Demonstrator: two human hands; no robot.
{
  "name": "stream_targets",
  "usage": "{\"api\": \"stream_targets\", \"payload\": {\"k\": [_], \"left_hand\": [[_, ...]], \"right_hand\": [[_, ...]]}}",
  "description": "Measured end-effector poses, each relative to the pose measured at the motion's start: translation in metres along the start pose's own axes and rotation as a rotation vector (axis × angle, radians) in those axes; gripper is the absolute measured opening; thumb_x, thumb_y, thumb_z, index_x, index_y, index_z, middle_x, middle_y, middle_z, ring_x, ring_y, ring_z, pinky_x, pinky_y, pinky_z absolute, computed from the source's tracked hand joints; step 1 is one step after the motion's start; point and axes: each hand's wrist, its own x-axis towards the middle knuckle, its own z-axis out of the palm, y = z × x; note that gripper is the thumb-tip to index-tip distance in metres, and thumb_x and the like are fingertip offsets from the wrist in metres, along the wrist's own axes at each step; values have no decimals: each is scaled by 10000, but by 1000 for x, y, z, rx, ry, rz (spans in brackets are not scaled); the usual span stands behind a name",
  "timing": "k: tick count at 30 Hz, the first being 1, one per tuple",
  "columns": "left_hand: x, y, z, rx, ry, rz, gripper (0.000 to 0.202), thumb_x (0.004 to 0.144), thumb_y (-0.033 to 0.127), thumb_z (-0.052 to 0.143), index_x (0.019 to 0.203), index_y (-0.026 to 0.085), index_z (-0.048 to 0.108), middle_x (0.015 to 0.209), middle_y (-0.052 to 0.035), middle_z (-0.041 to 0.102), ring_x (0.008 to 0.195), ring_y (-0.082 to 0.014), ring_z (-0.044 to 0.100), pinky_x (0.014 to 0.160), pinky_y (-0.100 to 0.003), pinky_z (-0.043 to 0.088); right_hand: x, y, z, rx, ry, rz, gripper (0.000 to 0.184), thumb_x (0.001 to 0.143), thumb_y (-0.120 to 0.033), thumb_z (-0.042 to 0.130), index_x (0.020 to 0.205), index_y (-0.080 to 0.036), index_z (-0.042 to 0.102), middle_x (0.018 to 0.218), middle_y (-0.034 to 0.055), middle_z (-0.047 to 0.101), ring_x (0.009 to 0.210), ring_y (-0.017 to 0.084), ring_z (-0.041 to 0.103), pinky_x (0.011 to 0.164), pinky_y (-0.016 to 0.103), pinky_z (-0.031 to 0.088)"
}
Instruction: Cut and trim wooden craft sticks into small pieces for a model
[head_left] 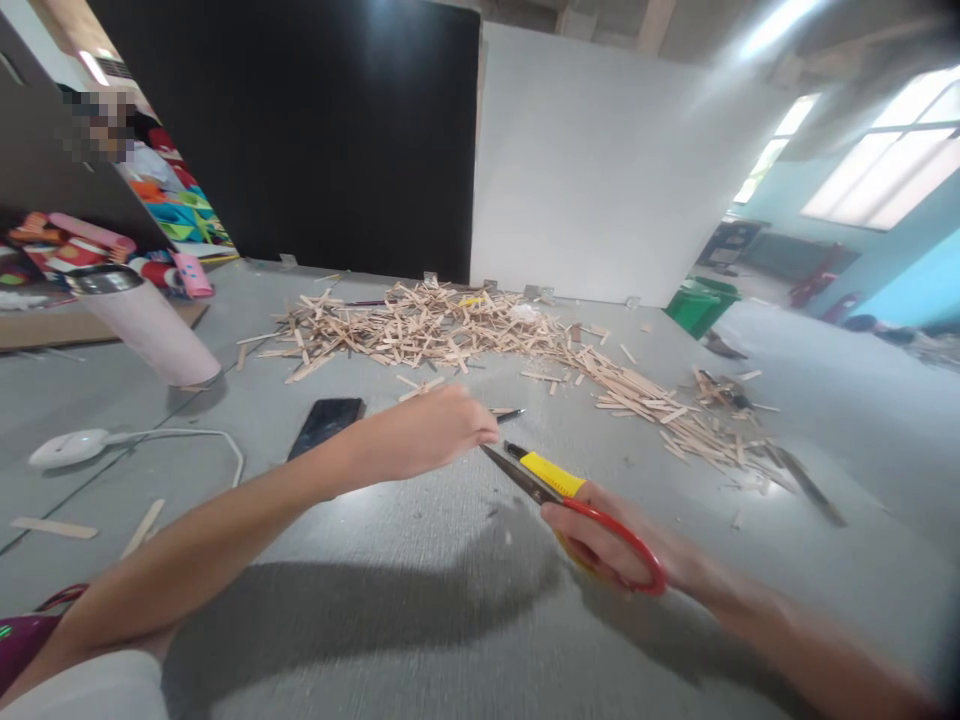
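Note:
My right hand [607,540] is wrapped round a pair of scissors [521,478] with a red handle, its dark blades pointing up and left. Its tips come close to my left hand [454,425], whose fingers are pinched together; whatever they hold is hidden or too small to make out. Just beyond the blades is a yellow utility knife [551,473], its lower end hidden by my right fingers; I cannot tell whether they touch it. A dark pen-like pointed thing [511,415] lies right behind my left fingertips.
A long heap of wooden craft sticks [420,330] spreads across the grey table [420,610]. At left are a pale pink tumbler [161,330], a white plug-like device [71,448] with a cable, and a dark phone [326,425]. Black [300,130] and white [592,160] panels stand behind.

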Motion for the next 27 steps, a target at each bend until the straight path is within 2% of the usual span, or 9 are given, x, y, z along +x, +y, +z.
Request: {"api": "stream_targets", "payload": {"k": [2,4,7,9,12,14,19,23,27], "left_hand": [[2,-4,0,47,42,-67,332,1026,166,538,720,170,667,647,-2,686,549,-122,589,594,-271,393],[2,-5,-5,-7,115,-154,363,1059,194,498,736,161,660,649,-20,702,555,-126,633,583,-259,439],[0,-2,-18,-252,251,-315,326,1064,305,552,805,156,684,709,-48,753,624,-156,742,548,-230,544],[-3,5,-26,-382,299,-367,307,1051,352,593,830,160,689,717,-56,767,636,-176,772,517,-223,585],[-9,19,-32,-474,275,-355,301,1048,358,612,817,173,672,661,-35,762,563,-168,757,500,-223,612],[-12,28,-32,-521,230,-333,286,1050,334,611,818,176,666,644,-18,761,527,-152,741,502,-216,618],[-17,45,-29,-583,160,-314,314,1084,310,552,813,174,635,636,-13,759,525,-126,734,471,-169,572],[-21,50,-28,-613,136,-313,334,1084,340,561,797,178,610,638,-11,758,529,-124,736,455,-154,550],[-24,52,-28,-613,135,-318,316,1085,356,564,831,179,626,643,-3,752,531,-122,735,459,-151,551]], "right_hand": [[2,1,1,16,22,77,692,1052,-688,434,547,-215,432,425,-46,416,351,75,410,351,186,282],[4,1,2,39,62,123,687,1019,-717,472,545,-222,430,436,-46,415,347,86,445,346,188,334],[1,0,3,110,130,31,658,957,-761,551,583,-232,436,525,-33,465,427,105,511,442,230,498],[-5,0,4,171,143,-45,655,931,-804,553,620,-238,444,552,-36,468,468,113,520,514,262,552],[-19,2,7,234,127,-64,649,918,-855,510,710,-241,481,554,-46,472,463,111,479,510,273,529],[-27,6,10,247,110,-70,627,914,-849,529,815,-230,522,638,-29,526,496,114,494,498,269,503],[-39,24,18,175,94,-205,507,989,-710,567,1065,-209,558,814,25,630,639,158,589,565,288,510],[-41,34,23,125,183,-202,322,1055,-553,560,1066,-231,551,774,1,646,597,148,590,515,259,459],[-42,38,23,-31,332,-284,229,1014,-462,651,1028,-245,582,704,-30,637,542,146,570,489,259,454]]}}
